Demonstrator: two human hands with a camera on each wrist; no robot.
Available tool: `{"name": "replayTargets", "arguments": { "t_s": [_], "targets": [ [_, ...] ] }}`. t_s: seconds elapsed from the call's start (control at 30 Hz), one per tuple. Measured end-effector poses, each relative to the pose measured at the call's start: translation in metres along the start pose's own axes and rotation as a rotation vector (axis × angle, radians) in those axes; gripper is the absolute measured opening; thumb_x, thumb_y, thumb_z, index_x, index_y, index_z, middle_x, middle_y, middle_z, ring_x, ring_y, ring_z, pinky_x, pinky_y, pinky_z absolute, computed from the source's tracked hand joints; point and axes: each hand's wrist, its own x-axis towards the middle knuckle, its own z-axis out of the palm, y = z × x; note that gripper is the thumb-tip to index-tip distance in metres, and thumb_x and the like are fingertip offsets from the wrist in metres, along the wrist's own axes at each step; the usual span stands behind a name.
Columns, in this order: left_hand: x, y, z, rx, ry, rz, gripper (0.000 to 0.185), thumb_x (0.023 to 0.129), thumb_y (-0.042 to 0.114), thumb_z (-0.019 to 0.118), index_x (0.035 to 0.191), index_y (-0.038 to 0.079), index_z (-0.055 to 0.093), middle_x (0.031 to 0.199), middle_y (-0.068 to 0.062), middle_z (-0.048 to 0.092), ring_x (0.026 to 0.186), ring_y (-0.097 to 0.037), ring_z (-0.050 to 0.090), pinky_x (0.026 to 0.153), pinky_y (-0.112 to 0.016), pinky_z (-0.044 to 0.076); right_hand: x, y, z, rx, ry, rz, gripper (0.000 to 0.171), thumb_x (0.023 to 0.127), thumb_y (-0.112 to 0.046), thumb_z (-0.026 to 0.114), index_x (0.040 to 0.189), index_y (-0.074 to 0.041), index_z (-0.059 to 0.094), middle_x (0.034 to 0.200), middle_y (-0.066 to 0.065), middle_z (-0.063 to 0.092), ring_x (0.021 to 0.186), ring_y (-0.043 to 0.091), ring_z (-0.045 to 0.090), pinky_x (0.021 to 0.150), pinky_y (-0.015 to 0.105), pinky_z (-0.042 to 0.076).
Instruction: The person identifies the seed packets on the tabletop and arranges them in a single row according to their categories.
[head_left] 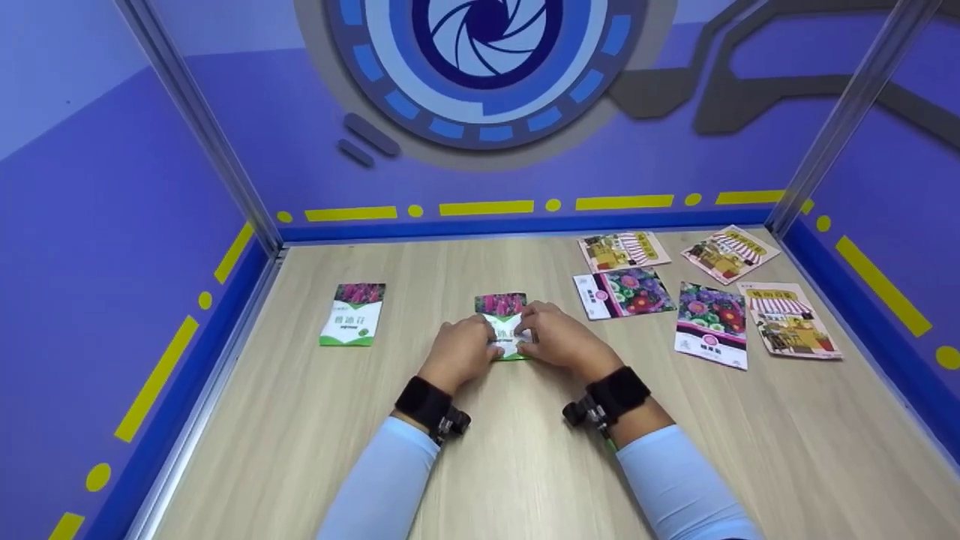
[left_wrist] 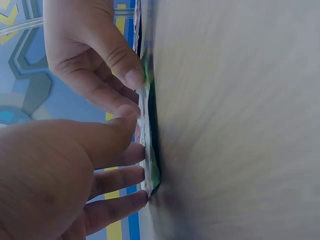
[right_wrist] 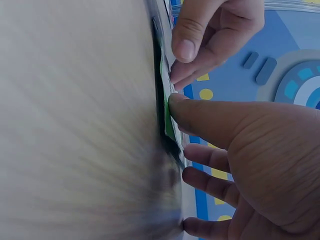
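A seed packet [head_left: 500,304] with pink flowers above and white and green below lies flat on the wooden tabletop, in the middle. On its left side my left hand [head_left: 463,349] rests its fingertips and thumb on the paper. My right hand [head_left: 561,337] does the same from the right side, and the two thumbs come close together over the lower part. Seen edge-on in the left wrist view, the packet [left_wrist: 146,120] is thin and slightly wavy, its near edge a little raised. Straight fingers of the right hand [right_wrist: 280,155] touch it in the right wrist view. Both hands cover much of its print.
A matching packet [head_left: 352,315] lies at the left. On the right are two purple flower packets [head_left: 711,324], [head_left: 626,292] and several packets with striped awnings, among them one [head_left: 793,321] near the right edge. Purple walls [head_left: 525,176] enclose the table's back and sides.
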Motion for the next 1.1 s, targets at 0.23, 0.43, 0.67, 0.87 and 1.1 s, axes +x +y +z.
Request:
{"name": "replayTargets", "arguments": {
  "t_s": [0.23,0.43,0.67,0.87,1.1],
  "targets": [
    [-0.002,-0.001,0.001,0.035,0.018,-0.009,0.030,0.099,0.039,0.089,0.100,0.011,0.080,0.111,-0.006,0.076,0.099,-0.028,0.076,0.097,-0.058,0.058,-0.001,0.000,0.002,-0.013,-0.020,-0.018,0.031,0.097,-0.018,0.090,0.123,-0.002,0.085,0.142,0.018,0.073,0.134,0.040,0.068,0.120,0.053,0.055],
    [-0.005,-0.005,-0.002,-0.013,0.021,-0.038,0.027,0.099,0.034,0.090,0.099,0.010,0.078,0.108,-0.007,0.075,0.096,-0.028,0.075,0.095,-0.057,0.057,0.000,-0.001,0.002,-0.035,-0.041,-0.056,0.034,0.097,-0.020,0.091,0.125,-0.004,0.085,0.152,0.020,0.072,0.139,0.044,0.067,0.122,0.058,0.053],
    [-0.004,-0.005,-0.003,-0.022,0.008,-0.114,0.041,0.102,0.041,0.086,0.120,0.004,0.080,0.122,-0.014,0.077,0.113,-0.036,0.077,0.110,-0.069,0.056,-0.001,0.001,-0.001,-0.030,-0.050,-0.062,0.034,0.099,-0.020,0.088,0.129,-0.004,0.085,0.150,0.014,0.076,0.141,0.039,0.070,0.123,0.055,0.054],
    [-0.002,-0.010,-0.005,0.033,0.004,-0.174,0.045,0.099,0.039,0.090,0.127,0.005,0.080,0.133,-0.019,0.078,0.118,-0.039,0.078,0.109,-0.068,0.057,-0.003,0.000,-0.003,-0.011,-0.073,-0.019,0.038,0.101,-0.023,0.087,0.134,-0.006,0.083,0.156,0.013,0.073,0.145,0.041,0.065,0.124,0.054,0.053],
    [-0.005,-0.029,-0.014,0.065,0.026,-0.224,0.029,0.097,0.030,0.093,0.106,0.003,0.085,0.130,-0.022,0.079,0.114,-0.040,0.077,0.102,-0.060,0.059,-0.003,0.000,-0.002,0.009,-0.078,-0.035,0.038,0.101,-0.022,0.087,0.134,-0.004,0.082,0.156,0.016,0.071,0.146,0.044,0.063,0.125,0.056,0.052]
  ]
}}
